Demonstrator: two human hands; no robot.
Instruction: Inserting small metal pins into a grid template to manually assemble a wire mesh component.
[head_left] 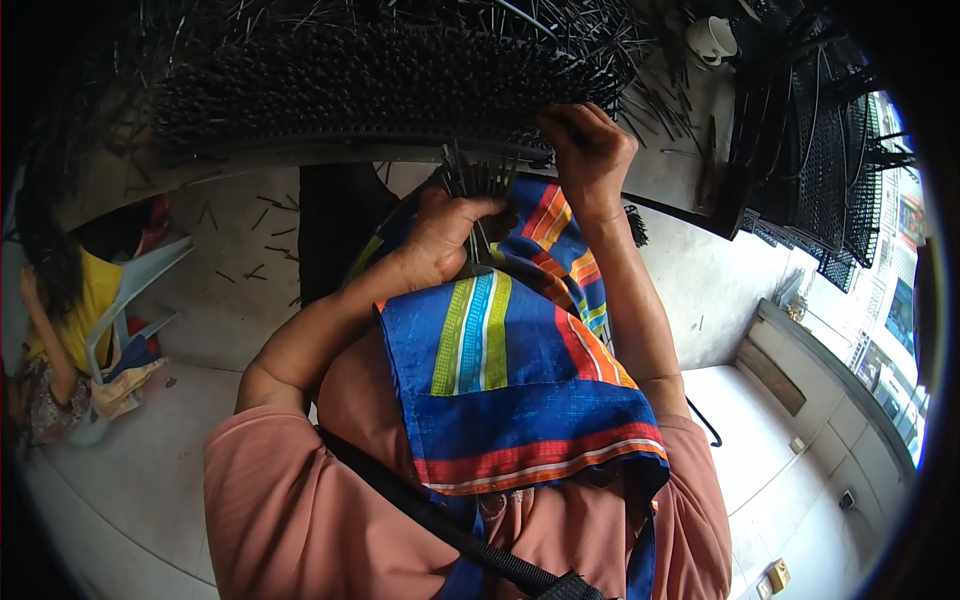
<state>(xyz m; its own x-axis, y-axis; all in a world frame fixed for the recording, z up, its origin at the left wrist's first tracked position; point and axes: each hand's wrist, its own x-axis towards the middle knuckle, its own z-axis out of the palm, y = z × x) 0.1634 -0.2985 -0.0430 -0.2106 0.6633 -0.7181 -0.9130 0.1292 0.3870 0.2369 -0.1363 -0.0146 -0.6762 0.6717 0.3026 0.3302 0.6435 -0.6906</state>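
Strips [482,180], thin and dark, stand in a loose, fanned bundle in the left hand [445,232]. That hand is closed around them, its thumb laid across the front; the upper ends rise above the thumb, spreading apart, and a few lower ends poke out beneath the grip. The bundle is just on the person's side of the table [690,150], near its front edge and over the upper part of the striped apron [530,408].

To the right of the bundle and farther forward, apart from it, the right hand [592,150] is raised at the right end of the tray [370,132]. Its fingers are curled and drawn in toward the thumb; I cannot tell whether they pinch a strip, or whether they touch the tray. The tray is black and bristles with densely packed, dark, upright pieces along its length.

More loose dark strips lie on the table behind the tray and to its right, near a white cup [711,40]. Black mesh racks [800,150] stand farther right. Several short dark pieces [280,232] are scattered on the floor to the left, toward a pale chair [128,290] and another person in yellow [92,300].
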